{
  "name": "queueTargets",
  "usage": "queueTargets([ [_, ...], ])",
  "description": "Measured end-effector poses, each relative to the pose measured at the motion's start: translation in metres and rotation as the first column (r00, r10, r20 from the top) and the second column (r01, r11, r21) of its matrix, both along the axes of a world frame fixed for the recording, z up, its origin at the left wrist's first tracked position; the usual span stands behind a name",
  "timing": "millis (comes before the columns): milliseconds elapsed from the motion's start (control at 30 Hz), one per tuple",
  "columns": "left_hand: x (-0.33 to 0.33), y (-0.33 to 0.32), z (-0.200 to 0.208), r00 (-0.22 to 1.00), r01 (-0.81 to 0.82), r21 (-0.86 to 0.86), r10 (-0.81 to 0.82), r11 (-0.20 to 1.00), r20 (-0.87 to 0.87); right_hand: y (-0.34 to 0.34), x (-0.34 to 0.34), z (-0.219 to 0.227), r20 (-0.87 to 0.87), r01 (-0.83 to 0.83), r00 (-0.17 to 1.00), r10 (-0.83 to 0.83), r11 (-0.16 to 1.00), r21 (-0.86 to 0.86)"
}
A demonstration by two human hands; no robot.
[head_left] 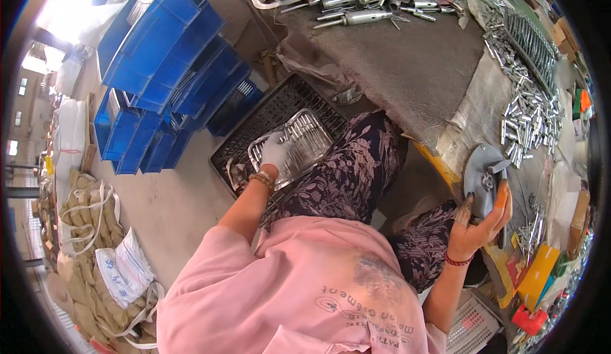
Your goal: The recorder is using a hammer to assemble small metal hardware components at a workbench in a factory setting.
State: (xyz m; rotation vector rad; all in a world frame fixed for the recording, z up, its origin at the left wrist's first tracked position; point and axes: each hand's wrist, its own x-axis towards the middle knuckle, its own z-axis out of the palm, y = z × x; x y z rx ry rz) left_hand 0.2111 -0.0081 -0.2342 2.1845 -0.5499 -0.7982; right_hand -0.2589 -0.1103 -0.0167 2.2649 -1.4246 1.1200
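Note:
My left hand (275,149), in a white glove, is over a shallow metal tray (296,181) filled with slim silver rods (309,139). Its fingers are bent together down among the rods; what they pinch is hidden. The tray lies in a black plastic crate (233,139) beside my thigh. On the right, my bare right hand (478,225), with darkened fingertips, grips the lower rim of a grey round disc (476,174). Thumb and fingers are on either side of the disc, which has a hub and a small lever-like piece. It stands tilted at the bench edge.
Stacked blue bins (162,55) stand at the left. Silver cylindrical parts (525,121) pile up on the bench (407,67), and mixed metal tools (369,16) lie at its far side. Sacks (95,220) rest at lower left; a white perforated basket (474,325) is below the bench.

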Motion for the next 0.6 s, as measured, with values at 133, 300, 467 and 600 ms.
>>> queueTargets([
  [133,0.005,-0.001,-0.07,0.996,-0.086,-0.007,0.085,0.996,-0.029,0.003,0.005,0.004,0.011,0.005,1.0,-0.006,1.0,0.017],
  [300,0.007,-0.015,-0.098,0.997,-0.067,-0.048,0.069,0.997,0.039,0.002,0.01,0.006,0.022,0.012,1.0,-0.011,1.0,-0.01],
  [467,-0.023,-0.03,-0.031,0.977,-0.081,0.026,0.074,0.996,0.199,0.0,0.007,0.007,0.001,0.043,0.999,-0.043,0.999,0.009],
  [600,-0.019,-0.031,-0.011,0.871,0.066,-0.184,0.033,0.981,0.49,0.002,0.003,0.014,-0.104,0.069,0.992,-0.067,0.997,0.017],
])
